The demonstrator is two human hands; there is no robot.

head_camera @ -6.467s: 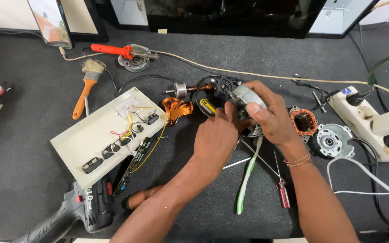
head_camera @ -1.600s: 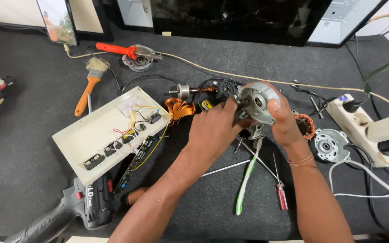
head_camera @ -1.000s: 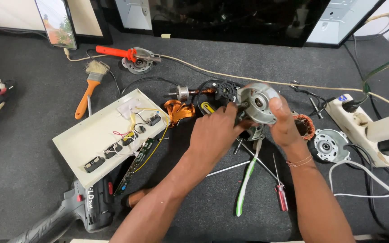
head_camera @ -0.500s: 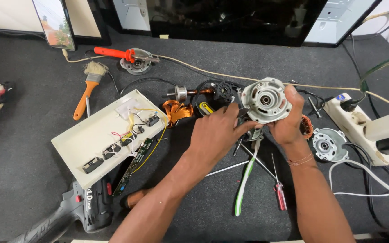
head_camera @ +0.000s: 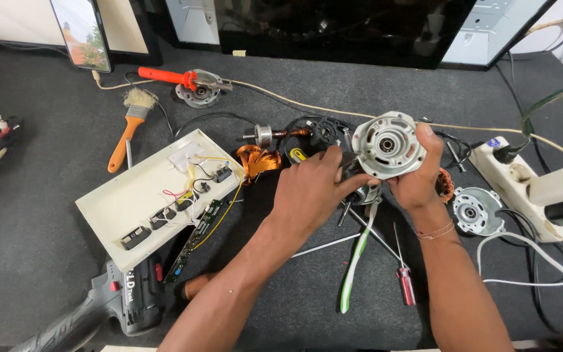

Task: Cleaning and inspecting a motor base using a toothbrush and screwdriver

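My right hand (head_camera: pixel 418 179) grips a round silver motor housing (head_camera: pixel 388 145), its bearing face turned up toward me. My left hand (head_camera: pixel 314 189) holds the housing's lower left edge, fingers curled against it. Under both hands lie dark motor parts (head_camera: pixel 324 130) and a copper coil (head_camera: pixel 256 160). Green-handled pliers (head_camera: pixel 354 261) and a small red screwdriver (head_camera: pixel 404 287) lie just below the hands.
A cream panel with wired switches (head_camera: pixel 154 195) lies left. A power drill (head_camera: pixel 112 306) sits at the lower left, a brush (head_camera: pixel 130 124) and red-handled tool (head_camera: pixel 177 79) farther back. Another silver end cap (head_camera: pixel 476 210) and a white power strip (head_camera: pixel 529 189) are right.
The motor housing was lifted off the mat and turned so its round face points up. Both hands rose with it and stayed on it.
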